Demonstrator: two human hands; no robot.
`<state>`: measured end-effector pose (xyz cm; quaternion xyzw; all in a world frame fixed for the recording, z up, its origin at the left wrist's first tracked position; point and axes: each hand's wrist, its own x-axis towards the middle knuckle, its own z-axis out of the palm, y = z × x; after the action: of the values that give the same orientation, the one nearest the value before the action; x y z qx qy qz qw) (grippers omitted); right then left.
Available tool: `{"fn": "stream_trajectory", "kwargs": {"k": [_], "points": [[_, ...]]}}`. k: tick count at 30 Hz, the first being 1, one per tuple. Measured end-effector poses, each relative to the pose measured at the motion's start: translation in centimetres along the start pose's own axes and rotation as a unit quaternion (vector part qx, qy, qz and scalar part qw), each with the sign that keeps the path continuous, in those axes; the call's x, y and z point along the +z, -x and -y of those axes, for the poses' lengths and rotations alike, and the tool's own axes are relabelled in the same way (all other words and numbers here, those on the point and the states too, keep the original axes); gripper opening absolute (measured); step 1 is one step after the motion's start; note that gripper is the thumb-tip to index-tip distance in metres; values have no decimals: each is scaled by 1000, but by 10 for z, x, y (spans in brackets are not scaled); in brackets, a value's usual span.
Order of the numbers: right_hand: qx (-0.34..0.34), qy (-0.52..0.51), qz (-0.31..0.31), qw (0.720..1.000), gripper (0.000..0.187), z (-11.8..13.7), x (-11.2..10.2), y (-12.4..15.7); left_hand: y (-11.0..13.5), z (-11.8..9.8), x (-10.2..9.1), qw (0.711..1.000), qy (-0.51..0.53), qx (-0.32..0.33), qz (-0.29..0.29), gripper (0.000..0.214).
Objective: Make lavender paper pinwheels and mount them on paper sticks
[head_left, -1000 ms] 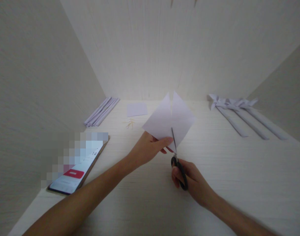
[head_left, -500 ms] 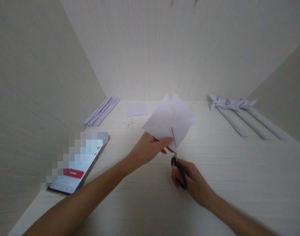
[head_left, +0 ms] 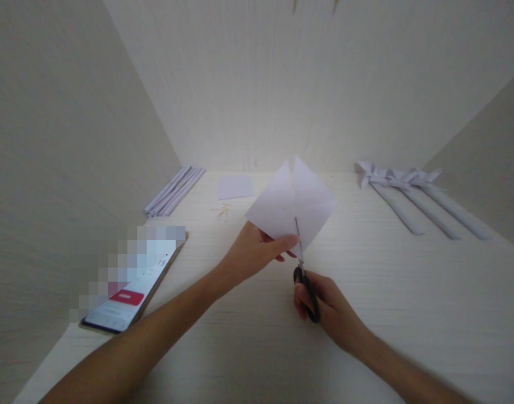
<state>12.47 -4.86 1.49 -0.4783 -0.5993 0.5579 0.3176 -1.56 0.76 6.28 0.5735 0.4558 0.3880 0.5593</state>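
Note:
My left hand (head_left: 257, 252) pinches the near corner of a white square sheet of paper (head_left: 282, 205), held up like a diamond above the table. The sheet has a slit running down from its far corner. My right hand (head_left: 324, 303) grips black-handled scissors (head_left: 305, 283), whose blades point up into the paper's near corner, just right of my left fingers.
A phone (head_left: 131, 286) with a lit screen lies at the left. Rolled paper sticks (head_left: 173, 191) lie at the back left, a small paper square (head_left: 234, 187) and some toothpicks (head_left: 223, 211) behind the sheet. Paper pinwheels on sticks (head_left: 412, 193) lie at the right. Walls enclose the pale wooden table (head_left: 408, 292).
Almost nothing differs. The scissors and both hands have crept very slightly away from me along the paper.

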Motion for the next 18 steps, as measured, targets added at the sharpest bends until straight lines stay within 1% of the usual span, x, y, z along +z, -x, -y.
{"fn": "stream_trajectory", "kwargs": {"k": [4,7,10,18], "points": [[3,0,4,1000,42,-1,-1,1,-2,-3,-5,996,40,30,-74,25],[-1,0,8,1000,42,0,-1,2,-5,-6,-13,987,85,69,-116,21],[3,3,9,1000,43,1,-1,1,-7,-9,-20,982,114,92,-121,17],[-23,1,16,1000,42,-3,-2,1,-8,-12,-23,988,87,80,-104,17]]}}
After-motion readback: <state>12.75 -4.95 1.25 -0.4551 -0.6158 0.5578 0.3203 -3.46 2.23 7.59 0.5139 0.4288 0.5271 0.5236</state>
